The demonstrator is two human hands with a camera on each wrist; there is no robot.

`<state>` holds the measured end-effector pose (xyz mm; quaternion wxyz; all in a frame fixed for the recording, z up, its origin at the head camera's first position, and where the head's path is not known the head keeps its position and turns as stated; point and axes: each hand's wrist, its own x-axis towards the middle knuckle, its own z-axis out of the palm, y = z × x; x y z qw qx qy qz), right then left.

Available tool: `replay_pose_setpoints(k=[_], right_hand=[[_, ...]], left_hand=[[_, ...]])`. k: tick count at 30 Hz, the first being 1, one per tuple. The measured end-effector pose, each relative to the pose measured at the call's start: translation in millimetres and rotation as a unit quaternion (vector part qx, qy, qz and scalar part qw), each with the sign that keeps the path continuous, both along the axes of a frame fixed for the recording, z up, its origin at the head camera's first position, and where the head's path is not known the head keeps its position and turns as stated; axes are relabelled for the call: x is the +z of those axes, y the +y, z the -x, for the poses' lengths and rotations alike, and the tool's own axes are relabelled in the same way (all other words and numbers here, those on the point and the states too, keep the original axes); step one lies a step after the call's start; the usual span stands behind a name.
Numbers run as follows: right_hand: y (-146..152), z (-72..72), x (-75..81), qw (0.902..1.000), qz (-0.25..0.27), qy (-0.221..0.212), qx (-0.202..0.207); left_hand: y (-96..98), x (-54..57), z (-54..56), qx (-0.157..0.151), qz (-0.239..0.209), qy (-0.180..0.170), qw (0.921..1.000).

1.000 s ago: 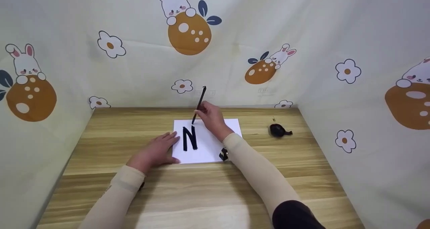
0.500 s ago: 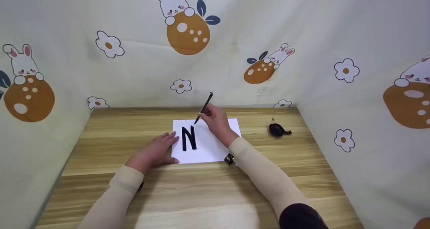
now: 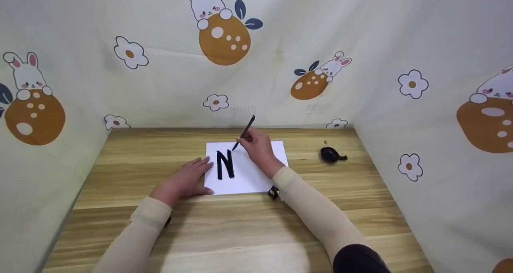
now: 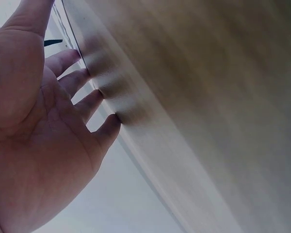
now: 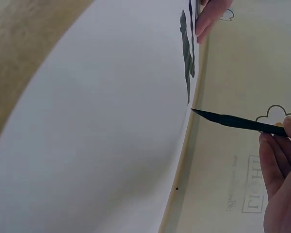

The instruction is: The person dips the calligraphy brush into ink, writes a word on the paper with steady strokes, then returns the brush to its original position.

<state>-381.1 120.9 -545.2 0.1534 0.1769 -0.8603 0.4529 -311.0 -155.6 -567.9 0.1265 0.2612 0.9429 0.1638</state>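
My right hand (image 3: 260, 146) pinches a slim black paintbrush (image 3: 245, 129) partway along its handle, tilted with the top leaning right. Its dark pointed tip is close to the upper end of a black letter N (image 3: 225, 164) painted on a white sheet of paper (image 3: 250, 176). In the right wrist view the paintbrush (image 5: 237, 122) points at the painted strokes (image 5: 186, 48); whether it touches the paper, I cannot tell. My left hand (image 3: 186, 180) lies spread at the paper's left edge, fingertips resting there. The left wrist view shows the left hand (image 4: 48, 116) from the palm side.
A small black round dish (image 3: 330, 155) with a short handle stands on the wooden table (image 3: 224, 233), right of the paper, with a tiny dark mark behind it. Fabric walls (image 3: 168, 80) printed with rabbits, oranges and flowers enclose the back and sides. A dark device (image 3: 273, 193) sits under the right wrist.
My right hand has shifted slightly right and toward me, and the paintbrush leans further right. Its tip has moved a little right of the N's top. The left hand stays in place.
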Motion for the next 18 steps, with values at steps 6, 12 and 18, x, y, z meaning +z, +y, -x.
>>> replay_pose_setpoints(k=[6, 12, 18], right_hand=[[-1.1, -0.4, -1.9, 0.9999, -0.008, -0.009, -0.012], [-0.9, -2.2, -4.6, 0.9996, -0.007, -0.025, -0.013], [-1.8, -2.7, -7.0, 0.9996, -0.010, -0.025, -0.010]], left_hand=[[-0.1, 1.6, -0.4, 0.005, -0.002, -0.006, 1.0000], [0.7, 1.7, -1.3, 0.004, -0.009, -0.006, 0.9999], [-0.4, 0.3, -1.1, 0.005, -0.011, 0.002, 0.9999]])
